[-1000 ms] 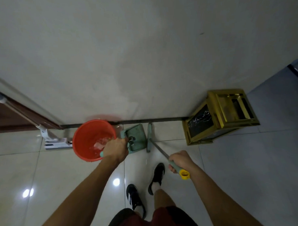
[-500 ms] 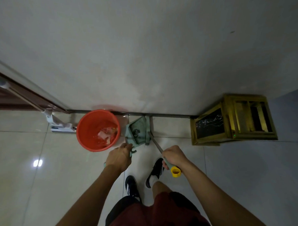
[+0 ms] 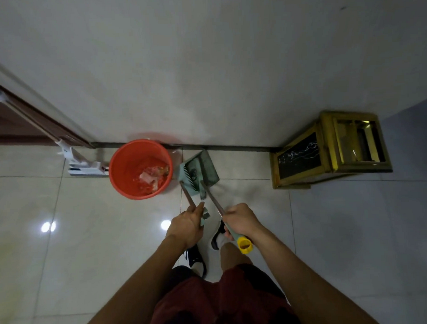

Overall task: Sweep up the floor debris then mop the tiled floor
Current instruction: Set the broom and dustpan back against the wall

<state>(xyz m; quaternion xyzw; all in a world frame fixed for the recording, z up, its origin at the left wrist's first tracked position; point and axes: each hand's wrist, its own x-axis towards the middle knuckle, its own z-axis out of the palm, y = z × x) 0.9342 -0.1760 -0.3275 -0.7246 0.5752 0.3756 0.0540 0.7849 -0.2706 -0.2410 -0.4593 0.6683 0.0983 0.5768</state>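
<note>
A green dustpan (image 3: 200,171) stands on the tiled floor by the wall, just right of an orange bucket (image 3: 140,168) that holds scraps of debris. My left hand (image 3: 188,226) grips the dustpan's long handle near its top. The broom handle (image 3: 216,205), with a yellow cap at its end, runs down beside the dustpan, and my right hand (image 3: 241,221) is curled round it. The broom's head is hidden behind the dustpan. A white flat mop (image 3: 87,168) leans at the wall left of the bucket.
A gold-framed box bin (image 3: 328,150) lies tipped against the wall at the right. A dark door frame (image 3: 32,124) runs along the left. My two feet in black shoes (image 3: 217,234) stand directly below the hands. Pale glossy tiles spread to both sides.
The dustpan has come away from the bucket's rim and now stands upright by the wall. My left hand slid back along its handle, and both hands moved closer together.
</note>
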